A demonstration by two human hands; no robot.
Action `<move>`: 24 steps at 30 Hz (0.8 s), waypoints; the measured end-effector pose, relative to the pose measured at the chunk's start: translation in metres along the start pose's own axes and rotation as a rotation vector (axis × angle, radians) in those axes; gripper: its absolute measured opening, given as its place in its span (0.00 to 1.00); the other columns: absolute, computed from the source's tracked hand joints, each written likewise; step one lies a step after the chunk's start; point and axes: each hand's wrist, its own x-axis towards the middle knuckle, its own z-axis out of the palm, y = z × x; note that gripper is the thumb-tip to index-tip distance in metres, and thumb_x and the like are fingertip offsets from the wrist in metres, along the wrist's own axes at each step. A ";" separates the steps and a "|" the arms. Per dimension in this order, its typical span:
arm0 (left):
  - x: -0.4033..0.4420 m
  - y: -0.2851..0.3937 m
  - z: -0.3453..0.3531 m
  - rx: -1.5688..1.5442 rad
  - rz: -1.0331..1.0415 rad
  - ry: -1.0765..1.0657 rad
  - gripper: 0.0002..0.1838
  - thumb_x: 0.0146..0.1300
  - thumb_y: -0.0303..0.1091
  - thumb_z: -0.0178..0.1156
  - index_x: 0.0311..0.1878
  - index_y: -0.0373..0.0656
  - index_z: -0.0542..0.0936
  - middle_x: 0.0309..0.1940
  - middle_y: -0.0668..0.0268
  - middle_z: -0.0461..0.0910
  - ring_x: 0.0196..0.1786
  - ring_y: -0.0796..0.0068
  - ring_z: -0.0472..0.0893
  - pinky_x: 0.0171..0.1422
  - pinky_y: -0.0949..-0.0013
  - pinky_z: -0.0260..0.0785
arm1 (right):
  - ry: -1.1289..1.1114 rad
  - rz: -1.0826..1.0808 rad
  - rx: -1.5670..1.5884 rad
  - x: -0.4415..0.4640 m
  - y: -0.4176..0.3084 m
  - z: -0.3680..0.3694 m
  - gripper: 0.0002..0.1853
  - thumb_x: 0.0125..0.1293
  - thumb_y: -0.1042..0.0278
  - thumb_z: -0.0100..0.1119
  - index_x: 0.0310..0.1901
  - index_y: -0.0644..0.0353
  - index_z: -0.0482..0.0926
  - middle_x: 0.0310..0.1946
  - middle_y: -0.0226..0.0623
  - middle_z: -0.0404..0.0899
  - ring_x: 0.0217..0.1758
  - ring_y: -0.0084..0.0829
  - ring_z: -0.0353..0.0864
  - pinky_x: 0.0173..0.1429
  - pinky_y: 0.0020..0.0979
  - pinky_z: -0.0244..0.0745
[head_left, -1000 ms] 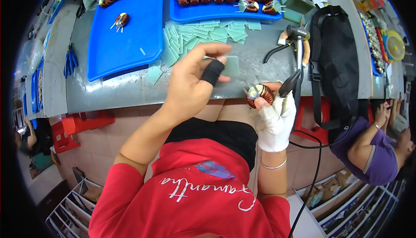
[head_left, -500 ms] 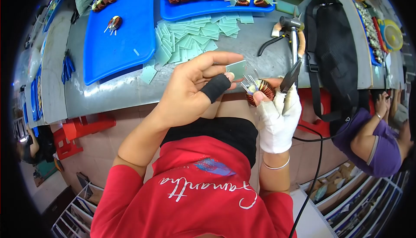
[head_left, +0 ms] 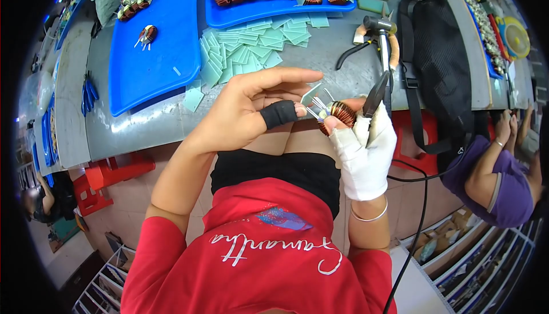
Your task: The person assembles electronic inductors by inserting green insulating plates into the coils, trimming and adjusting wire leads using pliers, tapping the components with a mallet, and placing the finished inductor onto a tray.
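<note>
My left hand [head_left: 251, 108], its thumb wrapped in black tape, pinches a small pale green plate [head_left: 310, 94] on edge. The plate meets the metal leads of a copper-wound toroidal coil [head_left: 343, 114]; whether any lead passes through it I cannot tell. My right hand [head_left: 369, 151], in a white fingerless covering, grips the coil between thumb and fingers. Dark-jawed pliers [head_left: 376, 94] also rest in this hand, jaws pointing up, with their handles hidden.
Loose green plates [head_left: 246, 48] lie piled beyond my hands. A blue tray [head_left: 154, 79] carries several coils; another blue tray [head_left: 274, 14] holds coils topped with plates. A hammer [head_left: 380, 25], black-handled pliers [head_left: 354, 54] and a black bag [head_left: 437, 56] lie rightward. A co-worker [head_left: 494, 182] sits at right.
The green plate has tilted and come against the coil's leads. My right hand has brought the coil slightly left and up, closing the gap between my hands.
</note>
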 end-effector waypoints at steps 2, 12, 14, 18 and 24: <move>0.001 -0.001 -0.003 0.019 -0.003 -0.014 0.23 0.59 0.25 0.66 0.59 0.35 0.77 0.56 0.61 0.78 0.58 0.74 0.77 0.64 0.68 0.70 | -0.003 -0.086 -0.066 0.001 0.008 0.001 0.14 0.59 0.76 0.68 0.43 0.66 0.73 0.31 0.32 0.81 0.30 0.16 0.78 0.34 0.18 0.73; 0.002 -0.002 -0.007 0.007 -0.026 -0.015 0.23 0.58 0.26 0.68 0.58 0.36 0.78 0.55 0.61 0.79 0.56 0.71 0.79 0.64 0.67 0.71 | -0.027 -0.623 -0.247 0.006 0.034 0.001 0.21 0.53 0.77 0.71 0.47 0.63 0.73 0.41 0.44 0.81 0.36 0.36 0.84 0.42 0.28 0.78; 0.002 -0.004 -0.007 -0.063 -0.020 -0.010 0.24 0.57 0.27 0.68 0.58 0.35 0.77 0.55 0.60 0.79 0.56 0.70 0.80 0.63 0.66 0.71 | -0.019 -0.653 -0.265 0.007 0.032 0.002 0.20 0.53 0.77 0.71 0.47 0.64 0.73 0.41 0.43 0.81 0.37 0.34 0.84 0.42 0.28 0.77; -0.001 -0.006 -0.004 -0.069 -0.028 -0.040 0.25 0.57 0.26 0.68 0.59 0.34 0.76 0.55 0.58 0.79 0.56 0.69 0.79 0.63 0.66 0.72 | -0.021 -0.449 0.003 0.000 0.031 0.006 0.19 0.55 0.78 0.70 0.47 0.65 0.73 0.42 0.40 0.81 0.39 0.26 0.82 0.44 0.25 0.76; -0.004 -0.009 0.001 -0.101 -0.017 -0.012 0.25 0.58 0.25 0.68 0.60 0.33 0.75 0.54 0.58 0.79 0.55 0.69 0.80 0.63 0.66 0.72 | -0.045 -0.126 0.321 -0.002 0.018 0.006 0.17 0.58 0.79 0.69 0.47 0.64 0.72 0.40 0.34 0.78 0.41 0.20 0.78 0.45 0.22 0.73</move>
